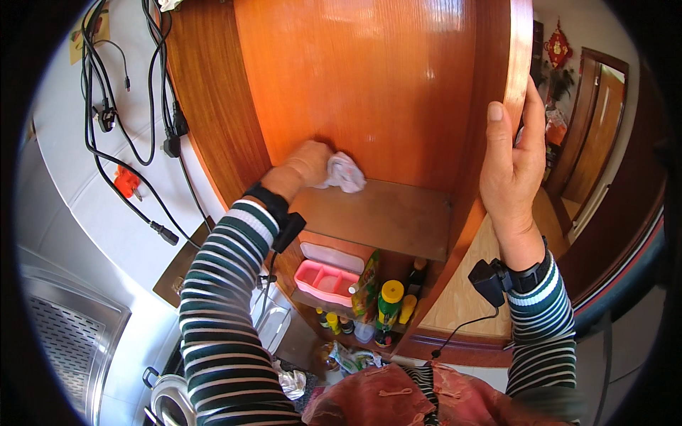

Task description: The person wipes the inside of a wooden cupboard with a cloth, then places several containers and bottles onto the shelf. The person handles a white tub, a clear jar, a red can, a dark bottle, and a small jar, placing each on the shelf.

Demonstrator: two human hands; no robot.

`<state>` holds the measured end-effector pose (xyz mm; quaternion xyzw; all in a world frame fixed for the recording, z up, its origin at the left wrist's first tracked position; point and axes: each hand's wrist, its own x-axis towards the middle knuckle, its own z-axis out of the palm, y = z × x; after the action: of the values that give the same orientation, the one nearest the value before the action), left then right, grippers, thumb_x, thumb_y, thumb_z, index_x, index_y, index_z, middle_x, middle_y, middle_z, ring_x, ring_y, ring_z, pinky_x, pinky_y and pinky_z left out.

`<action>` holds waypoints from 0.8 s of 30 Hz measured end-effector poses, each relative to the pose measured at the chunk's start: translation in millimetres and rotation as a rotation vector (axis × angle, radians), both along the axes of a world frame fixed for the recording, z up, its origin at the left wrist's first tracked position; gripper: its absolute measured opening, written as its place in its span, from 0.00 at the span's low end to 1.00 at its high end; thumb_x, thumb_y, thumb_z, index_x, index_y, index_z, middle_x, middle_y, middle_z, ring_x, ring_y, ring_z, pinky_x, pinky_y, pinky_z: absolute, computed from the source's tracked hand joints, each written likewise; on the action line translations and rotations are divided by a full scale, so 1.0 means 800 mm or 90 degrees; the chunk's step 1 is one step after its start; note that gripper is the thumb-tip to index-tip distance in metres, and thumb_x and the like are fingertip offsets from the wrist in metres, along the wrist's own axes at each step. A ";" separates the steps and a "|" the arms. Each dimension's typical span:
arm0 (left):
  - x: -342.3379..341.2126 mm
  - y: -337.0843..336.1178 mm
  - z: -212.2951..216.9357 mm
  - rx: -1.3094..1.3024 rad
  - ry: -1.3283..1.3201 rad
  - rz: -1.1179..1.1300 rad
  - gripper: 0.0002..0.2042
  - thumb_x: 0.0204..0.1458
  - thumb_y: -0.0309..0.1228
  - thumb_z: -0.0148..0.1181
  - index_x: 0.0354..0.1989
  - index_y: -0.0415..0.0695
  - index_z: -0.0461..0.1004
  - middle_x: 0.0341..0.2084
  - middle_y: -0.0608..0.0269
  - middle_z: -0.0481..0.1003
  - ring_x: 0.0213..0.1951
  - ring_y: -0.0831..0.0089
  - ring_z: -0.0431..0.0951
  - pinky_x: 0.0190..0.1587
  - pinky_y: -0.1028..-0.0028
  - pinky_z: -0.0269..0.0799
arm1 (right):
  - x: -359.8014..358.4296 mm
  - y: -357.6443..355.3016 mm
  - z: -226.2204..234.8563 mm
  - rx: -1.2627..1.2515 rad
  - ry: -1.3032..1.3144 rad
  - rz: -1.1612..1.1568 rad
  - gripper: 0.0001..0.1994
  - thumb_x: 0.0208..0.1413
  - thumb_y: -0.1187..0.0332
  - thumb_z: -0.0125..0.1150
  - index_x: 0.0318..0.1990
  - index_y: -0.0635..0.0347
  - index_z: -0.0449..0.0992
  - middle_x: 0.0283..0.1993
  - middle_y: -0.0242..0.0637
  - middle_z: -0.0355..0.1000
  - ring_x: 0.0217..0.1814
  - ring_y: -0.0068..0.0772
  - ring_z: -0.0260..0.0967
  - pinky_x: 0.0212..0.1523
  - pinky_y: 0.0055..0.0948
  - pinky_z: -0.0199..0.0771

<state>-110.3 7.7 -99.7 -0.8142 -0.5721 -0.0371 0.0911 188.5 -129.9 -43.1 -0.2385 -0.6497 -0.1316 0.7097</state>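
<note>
Inside an open wooden cabinet [355,85], my left hand [309,165] is closed round a crumpled whitish cloth [346,172]. The cloth rests against the back panel, just above the left part of a brown shelf [398,216]. My left fingers are partly hidden behind the back of the hand. At the right, my right hand [513,160] grips the upright edge of the cabinet's side panel [518,50]. Its thumb lies along the near face and the other fingers go round the outer side.
Below stand a pink divided box [327,282], a yellow-capped bottle [390,302] and several other bottles. Black cables [92,135] and a red plug [127,182] hang on the left wall. A metal rack [74,348] is at lower left, a doorway [593,135] at far right.
</note>
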 end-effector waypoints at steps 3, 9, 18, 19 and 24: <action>-0.052 0.012 -0.007 0.034 -0.051 0.193 0.15 0.44 0.29 0.69 0.41 0.41 0.84 0.41 0.41 0.81 0.48 0.48 0.81 0.51 0.60 0.77 | 0.001 0.001 0.000 0.000 -0.004 -0.055 0.26 0.69 0.66 0.55 0.69 0.69 0.61 0.59 0.45 0.71 0.56 0.33 0.71 0.58 0.29 0.71; -0.108 0.040 -0.006 0.060 -0.145 0.307 0.16 0.56 0.38 0.58 0.44 0.40 0.83 0.46 0.42 0.80 0.50 0.49 0.80 0.51 0.59 0.77 | 0.002 0.004 0.000 0.007 0.002 -0.048 0.26 0.69 0.65 0.55 0.69 0.69 0.61 0.59 0.46 0.72 0.57 0.33 0.71 0.58 0.29 0.70; 0.001 0.028 -0.015 0.116 -0.140 0.099 0.18 0.57 0.43 0.55 0.45 0.41 0.82 0.43 0.47 0.81 0.48 0.52 0.81 0.52 0.60 0.76 | -0.001 -0.003 0.000 -0.029 0.018 -0.004 0.25 0.69 0.65 0.56 0.68 0.69 0.61 0.58 0.45 0.72 0.57 0.30 0.70 0.57 0.28 0.71; 0.022 0.021 -0.012 0.110 -0.128 0.060 0.17 0.56 0.40 0.57 0.42 0.40 0.82 0.41 0.45 0.82 0.46 0.51 0.82 0.50 0.60 0.77 | -0.001 -0.003 0.000 -0.034 0.022 -0.002 0.25 0.69 0.65 0.56 0.68 0.69 0.61 0.59 0.45 0.71 0.58 0.31 0.70 0.57 0.28 0.70; 0.133 -0.017 -0.002 0.125 -0.250 -0.137 0.09 0.50 0.29 0.60 0.37 0.39 0.82 0.37 0.39 0.80 0.43 0.46 0.82 0.47 0.57 0.78 | 0.000 -0.001 0.001 -0.009 0.016 -0.003 0.25 0.68 0.67 0.55 0.68 0.70 0.60 0.60 0.47 0.71 0.60 0.34 0.69 0.61 0.31 0.68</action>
<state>-4.2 -5.8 -101.5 -0.8347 -0.4827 -0.2600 0.0523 188.2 -130.9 -42.1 -0.2469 -0.6411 -0.1256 0.7157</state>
